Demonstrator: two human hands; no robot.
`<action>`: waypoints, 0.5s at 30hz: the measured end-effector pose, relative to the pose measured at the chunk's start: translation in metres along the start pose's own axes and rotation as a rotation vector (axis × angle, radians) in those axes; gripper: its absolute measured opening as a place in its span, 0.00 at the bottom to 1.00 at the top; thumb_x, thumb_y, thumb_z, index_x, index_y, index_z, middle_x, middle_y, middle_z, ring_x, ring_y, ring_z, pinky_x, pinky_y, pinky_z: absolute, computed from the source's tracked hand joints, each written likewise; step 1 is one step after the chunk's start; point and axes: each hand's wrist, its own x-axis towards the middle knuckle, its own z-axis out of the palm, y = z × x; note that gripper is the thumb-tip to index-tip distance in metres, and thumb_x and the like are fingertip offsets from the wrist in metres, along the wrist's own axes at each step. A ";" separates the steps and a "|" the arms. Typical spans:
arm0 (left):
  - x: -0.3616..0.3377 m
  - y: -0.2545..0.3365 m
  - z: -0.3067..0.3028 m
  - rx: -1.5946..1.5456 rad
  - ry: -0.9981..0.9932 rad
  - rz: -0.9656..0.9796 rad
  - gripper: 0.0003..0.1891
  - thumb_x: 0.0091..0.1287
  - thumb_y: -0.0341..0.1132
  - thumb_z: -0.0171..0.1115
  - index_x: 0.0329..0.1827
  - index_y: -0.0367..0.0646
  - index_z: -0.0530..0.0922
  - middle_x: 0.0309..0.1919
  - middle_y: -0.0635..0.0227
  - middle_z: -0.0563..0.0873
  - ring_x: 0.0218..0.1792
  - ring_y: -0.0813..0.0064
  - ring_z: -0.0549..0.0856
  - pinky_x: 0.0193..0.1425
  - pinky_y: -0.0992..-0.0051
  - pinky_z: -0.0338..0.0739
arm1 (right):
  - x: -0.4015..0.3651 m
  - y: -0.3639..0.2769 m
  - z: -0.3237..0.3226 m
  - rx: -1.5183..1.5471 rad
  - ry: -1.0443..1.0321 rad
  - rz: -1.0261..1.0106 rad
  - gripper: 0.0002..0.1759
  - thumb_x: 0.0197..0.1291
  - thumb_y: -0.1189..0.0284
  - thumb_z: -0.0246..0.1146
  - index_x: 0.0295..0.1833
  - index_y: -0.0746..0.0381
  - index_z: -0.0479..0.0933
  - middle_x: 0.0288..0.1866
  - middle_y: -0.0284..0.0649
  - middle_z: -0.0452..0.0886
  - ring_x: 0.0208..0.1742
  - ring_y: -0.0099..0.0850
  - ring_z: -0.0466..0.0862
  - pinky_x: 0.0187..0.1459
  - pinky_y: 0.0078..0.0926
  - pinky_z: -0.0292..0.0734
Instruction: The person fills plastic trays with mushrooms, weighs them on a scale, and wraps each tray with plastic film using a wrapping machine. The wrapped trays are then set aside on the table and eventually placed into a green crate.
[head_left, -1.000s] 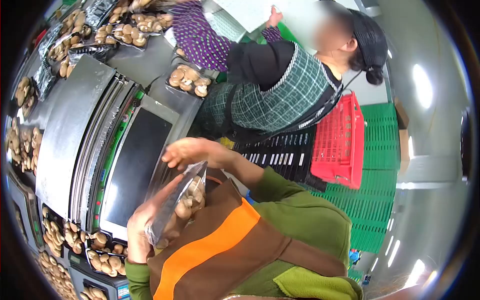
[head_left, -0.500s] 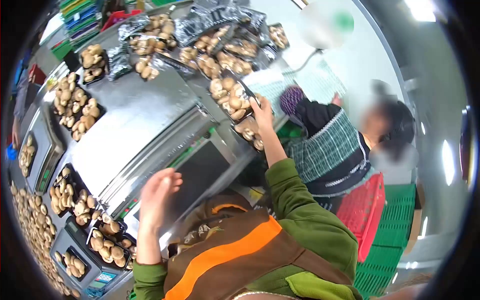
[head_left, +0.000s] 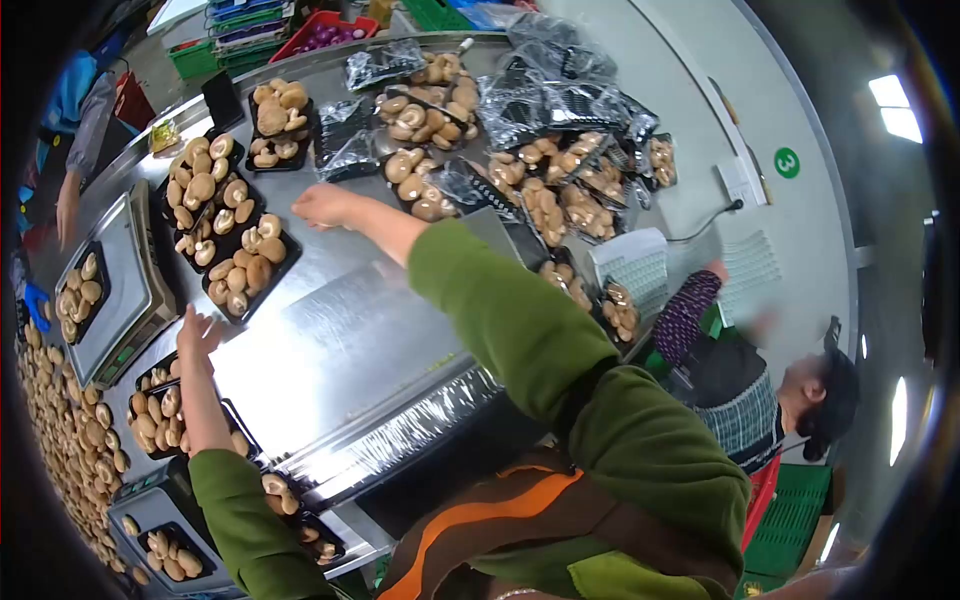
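My right hand (head_left: 324, 206) reaches across the steel worktop (head_left: 330, 340) with its fingers curled together, and nothing shows in it. To its left is a black tray of brown mushrooms (head_left: 248, 268), apart from the hand. My left hand (head_left: 200, 336) is just below that tray, fingers stretched and apart, holding nothing. Beneath my left forearm lies another mushroom tray (head_left: 157, 418), partly hidden by the arm. More mushrooms in trays (head_left: 200, 182) sit behind the nearest tray. A mushroom tray (head_left: 282, 118) stands farther back, above my right hand.
Wrapped mushroom packs (head_left: 545, 210) and clear-film packs (head_left: 550, 100) pile up at the back right. Two scales (head_left: 118, 290) hold mushroom trays on the left, beside loose mushrooms (head_left: 70, 430). A co-worker (head_left: 735, 375) sits at the right by printed label sheets (head_left: 632, 268).
My right hand has let go of the mushroom tray at the right and moved left over the worktop. My left hand has moved forward and left. The view has turned.
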 end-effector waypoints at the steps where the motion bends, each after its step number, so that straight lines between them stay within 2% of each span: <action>1: 0.014 -0.005 0.005 -0.036 -0.001 -0.101 0.38 0.64 0.59 0.59 0.62 0.31 0.68 0.54 0.55 0.77 0.53 0.60 0.78 0.49 0.65 0.75 | 0.029 0.000 0.016 -0.177 0.007 0.063 0.22 0.64 0.57 0.58 0.46 0.67 0.80 0.42 0.41 0.82 0.40 0.31 0.82 0.39 0.34 0.79; 2: 0.023 -0.013 0.008 -0.071 -0.017 -0.121 0.40 0.64 0.62 0.57 0.62 0.30 0.67 0.53 0.56 0.77 0.49 0.62 0.78 0.48 0.65 0.75 | 0.055 0.008 0.033 -0.174 -0.009 0.062 0.22 0.64 0.57 0.58 0.46 0.67 0.80 0.42 0.41 0.82 0.40 0.31 0.82 0.39 0.34 0.79; 4: 0.006 -0.011 0.024 -0.084 -0.146 -0.120 0.37 0.66 0.61 0.54 0.62 0.33 0.68 0.51 0.59 0.76 0.44 0.66 0.76 0.45 0.67 0.75 | 0.091 0.026 0.061 -0.165 0.115 0.061 0.23 0.64 0.54 0.58 0.48 0.65 0.81 0.43 0.42 0.82 0.39 0.33 0.81 0.37 0.37 0.78; 5: 0.003 -0.011 0.027 -0.095 -0.208 -0.108 0.35 0.67 0.61 0.53 0.62 0.35 0.69 0.50 0.60 0.76 0.42 0.67 0.76 0.44 0.69 0.75 | 0.091 0.019 0.064 -0.165 0.103 0.058 0.23 0.64 0.54 0.58 0.48 0.65 0.81 0.43 0.42 0.82 0.39 0.33 0.81 0.37 0.37 0.78; 6: 0.002 -0.014 0.031 -0.079 -0.170 -0.040 0.31 0.68 0.60 0.51 0.59 0.40 0.71 0.49 0.62 0.75 0.43 0.69 0.75 0.45 0.72 0.74 | 0.096 0.021 0.068 -0.007 0.049 0.172 0.23 0.64 0.54 0.59 0.48 0.63 0.81 0.43 0.42 0.82 0.40 0.34 0.81 0.37 0.38 0.78; 7: -0.001 -0.014 0.031 -0.084 -0.167 -0.047 0.31 0.68 0.60 0.51 0.59 0.40 0.71 0.49 0.62 0.75 0.43 0.69 0.75 0.45 0.72 0.74 | 0.091 0.019 0.067 0.149 -0.001 0.291 0.22 0.63 0.55 0.60 0.49 0.62 0.81 0.44 0.42 0.82 0.40 0.35 0.81 0.36 0.39 0.77; 8: -0.004 -0.011 0.031 -0.084 -0.221 0.031 0.30 0.69 0.60 0.51 0.57 0.40 0.72 0.49 0.63 0.75 0.43 0.69 0.75 0.45 0.72 0.74 | 0.103 0.026 0.067 0.142 -0.109 0.265 0.20 0.62 0.55 0.61 0.49 0.59 0.81 0.46 0.38 0.81 0.40 0.31 0.80 0.38 0.39 0.77; 9: -0.014 -0.002 0.035 -0.085 -0.278 0.115 0.28 0.69 0.59 0.51 0.55 0.41 0.73 0.48 0.64 0.76 0.44 0.69 0.76 0.46 0.73 0.74 | 0.088 0.019 0.058 0.135 -0.106 0.269 0.20 0.62 0.55 0.61 0.49 0.59 0.81 0.46 0.38 0.81 0.40 0.31 0.80 0.38 0.39 0.77; 11: -0.040 0.024 0.044 -0.171 -0.202 0.183 0.27 0.71 0.56 0.50 0.56 0.38 0.72 0.50 0.62 0.75 0.47 0.67 0.77 0.51 0.73 0.73 | 0.036 -0.018 0.028 0.579 -0.063 0.211 0.17 0.61 0.56 0.64 0.49 0.56 0.80 0.44 0.33 0.80 0.40 0.26 0.77 0.42 0.37 0.76; 12: -0.077 0.043 0.055 -0.112 -0.183 0.276 0.28 0.71 0.57 0.50 0.57 0.38 0.72 0.50 0.62 0.76 0.46 0.69 0.78 0.51 0.73 0.73 | 0.023 -0.025 0.016 0.660 -0.071 0.180 0.15 0.60 0.59 0.64 0.49 0.54 0.79 0.43 0.29 0.78 0.42 0.23 0.75 0.45 0.34 0.76; 13: -0.119 0.063 0.067 -0.052 -0.168 0.369 0.29 0.70 0.58 0.50 0.57 0.37 0.73 0.50 0.62 0.77 0.46 0.70 0.78 0.52 0.74 0.72 | 0.009 -0.030 0.005 0.668 -0.041 0.154 0.14 0.61 0.61 0.63 0.49 0.55 0.79 0.44 0.29 0.78 0.45 0.24 0.75 0.46 0.34 0.75; 15: -0.159 0.086 0.077 0.068 -0.241 0.400 0.31 0.70 0.58 0.51 0.57 0.36 0.73 0.47 0.63 0.78 0.45 0.73 0.78 0.52 0.74 0.72 | -0.041 -0.048 -0.020 0.673 0.050 0.082 0.13 0.62 0.62 0.62 0.49 0.56 0.78 0.45 0.30 0.78 0.45 0.26 0.75 0.47 0.33 0.75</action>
